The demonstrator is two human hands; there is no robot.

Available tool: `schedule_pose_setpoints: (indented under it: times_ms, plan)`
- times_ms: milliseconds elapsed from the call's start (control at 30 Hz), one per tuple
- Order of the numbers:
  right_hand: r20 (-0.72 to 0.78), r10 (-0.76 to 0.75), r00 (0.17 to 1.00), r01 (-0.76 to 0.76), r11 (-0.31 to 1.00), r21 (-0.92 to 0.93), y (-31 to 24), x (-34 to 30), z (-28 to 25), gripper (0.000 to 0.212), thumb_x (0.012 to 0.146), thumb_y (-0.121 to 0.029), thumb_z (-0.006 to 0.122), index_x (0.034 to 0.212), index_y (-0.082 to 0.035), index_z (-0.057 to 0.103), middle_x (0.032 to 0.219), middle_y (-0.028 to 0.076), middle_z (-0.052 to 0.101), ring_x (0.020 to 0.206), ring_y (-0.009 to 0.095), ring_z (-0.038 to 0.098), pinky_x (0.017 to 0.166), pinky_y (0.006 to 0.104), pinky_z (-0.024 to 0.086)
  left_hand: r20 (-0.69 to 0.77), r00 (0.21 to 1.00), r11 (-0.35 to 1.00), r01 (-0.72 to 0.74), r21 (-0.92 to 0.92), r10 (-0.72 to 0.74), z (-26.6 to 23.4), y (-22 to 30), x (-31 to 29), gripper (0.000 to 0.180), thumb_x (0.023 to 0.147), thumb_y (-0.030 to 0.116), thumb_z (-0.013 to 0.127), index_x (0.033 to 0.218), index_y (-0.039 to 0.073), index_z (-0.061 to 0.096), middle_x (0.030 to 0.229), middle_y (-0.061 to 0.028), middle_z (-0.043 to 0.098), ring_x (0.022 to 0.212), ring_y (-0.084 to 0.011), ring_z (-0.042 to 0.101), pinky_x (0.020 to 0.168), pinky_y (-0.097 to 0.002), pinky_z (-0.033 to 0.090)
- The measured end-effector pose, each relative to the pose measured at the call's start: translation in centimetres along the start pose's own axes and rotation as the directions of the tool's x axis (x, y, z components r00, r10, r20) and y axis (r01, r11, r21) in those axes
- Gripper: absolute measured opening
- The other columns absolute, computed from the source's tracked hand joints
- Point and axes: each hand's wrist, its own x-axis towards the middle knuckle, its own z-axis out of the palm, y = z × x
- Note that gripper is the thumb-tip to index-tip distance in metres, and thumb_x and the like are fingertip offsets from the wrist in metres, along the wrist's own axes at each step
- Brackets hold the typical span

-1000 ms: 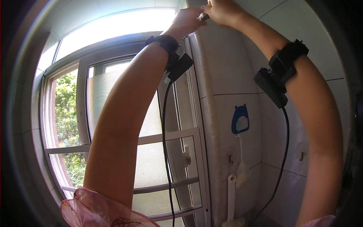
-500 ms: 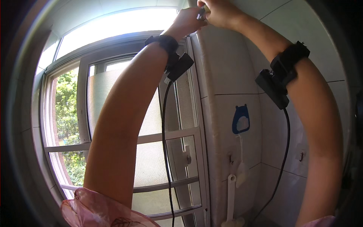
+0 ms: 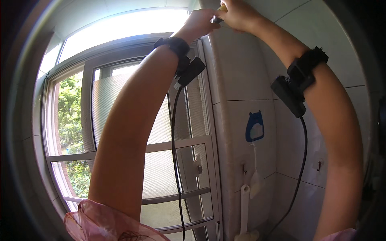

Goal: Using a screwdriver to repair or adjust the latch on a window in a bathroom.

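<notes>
So a small dark, shiny thing (image 3: 217, 19) is being held way up at 12 o'clock, just a hair toward 1, with a yellowish bit showing at its upper end. What it actually is can't be told, since most of it is covered by fingers. It's gripped from the 11 o'clock side by the left hand (image 3: 200, 21), which is mostly closed, fingers curled in on it. From the 1 o'clock side it's pinched by the right hand (image 3: 238, 16), also curled up nearly shut. The exact finger placement is kinda hidden on both.

Black straps are worn on both arms: the left strap (image 3: 172, 46) at about 11:30, the right strap (image 3: 307, 64) at 2. A black box is hung off each one, with a left cable (image 3: 174, 154) run down to 6 o'clock and a right cable (image 3: 304, 156) dropped toward 5.

From 8 round to 11, the view is filled by a window (image 3: 89, 108), partly covered by the left arm, and greenery (image 3: 69, 104) is seen through it at 9. On the tiled wall (image 3: 249, 72), a blue bear-shaped holder (image 3: 255, 127) is stuck at 3 o'clock, with a pale pouch (image 3: 255, 184) hung below it. Metal hooks (image 3: 244, 169) are fixed around 4, and a white handle (image 3: 244, 209) is hung at 5. A pink sleeve (image 3: 106, 223) is seen at 7.
</notes>
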Motion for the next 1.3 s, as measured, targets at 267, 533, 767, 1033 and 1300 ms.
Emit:
schedule_pose_setpoints:
  times_ms: [267, 533, 767, 1033, 1300]
  plan:
    - [-0.001, -0.225, 0.974, 0.223, 0.966, -0.13, -0.3, -1.2, 0.0, 0.027, 0.077, -0.004, 0.057, 0.103, -0.002, 0.051, 0.098, 0.021, 0.059, 0.089, 0.03, 0.06, 0.076, 0.0388, 0.047, 0.047, 0.996, 0.995, 0.076, 0.062, -0.079, -0.3, 0.4, -0.2, 0.039, 0.071, 0.025, 0.069, 0.106, 0.01, 0.059, 0.089, -0.0112, 0.063, 0.079, -0.025, 0.062, 0.071, -0.0347, 0.048]
    - [-0.248, -0.072, 0.966, 0.092, 0.993, 0.072, -2.3, -8.7, -3.5, 0.018, 0.08, -0.007, 0.057, 0.095, -0.001, 0.052, 0.094, 0.016, 0.061, 0.08, 0.028, 0.062, 0.066, 0.034, 0.05, 0.127, 0.986, 0.903, 0.15, -0.404, -0.107, -2.3, 5.0, -4.2, 0.045, 0.074, 0.014, 0.067, 0.116, 0.011, 0.051, 0.094, -0.0059, 0.061, 0.082, -0.0172, 0.058, 0.074, -0.0298, 0.048]
    - [-0.314, 0.251, 0.916, -0.1, 0.898, 0.429, -1.2, -21.6, -2.3, 0.033, 0.082, -0.023, 0.064, 0.109, -0.005, 0.057, 0.084, 0.007, 0.061, 0.062, 0.01, 0.058, 0.058, 0.0195, 0.046, 0.364, 0.878, 0.818, 0.443, -0.367, -0.312, -5.8, 7.6, -18.4, 0.043, 0.083, 0.034, 0.061, 0.119, 0.013, 0.052, 0.101, -0.0051, 0.062, 0.092, -0.0137, 0.06, 0.078, -0.028, 0.048]
    - [0.022, 0.337, 0.941, -0.29, 0.772, 0.566, -4.4, -35.4, -5.3, 0.042, 0.087, -0.025, 0.056, 0.114, 0.006, 0.05, 0.087, 0.012, 0.06, 0.06, 0.01, 0.051, 0.055, 0.0205, 0.041, 0.785, 0.452, 0.236, 0.892, -0.386, -0.424, -14.7, 21.2, -27.0, 0.051, 0.089, 0.04, 0.045, 0.122, 0.002, 0.047, 0.102, -0.0142, 0.061, 0.09, -0.0202, 0.062, 0.081, -0.0322, 0.05]
    - [0.361, 0.471, 0.805, -0.593, 0.63, 0.501, -4.3, -42.6, -5.2, 0.055, 0.087, -0.039, 0.055, 0.119, 0.005, 0.045, 0.084, 0.012, 0.059, 0.055, 0.01, 0.052, 0.049, 0.0193, 0.039, 0.903, 0.185, -0.065, 0.972, -0.227, -0.388, -14.7, 23.8, -35.7, 0.053, 0.089, 0.041, 0.041, 0.12, -0.001, 0.047, 0.102, -0.015, 0.061, 0.09, -0.0203, 0.063, 0.08, -0.0321, 0.05]
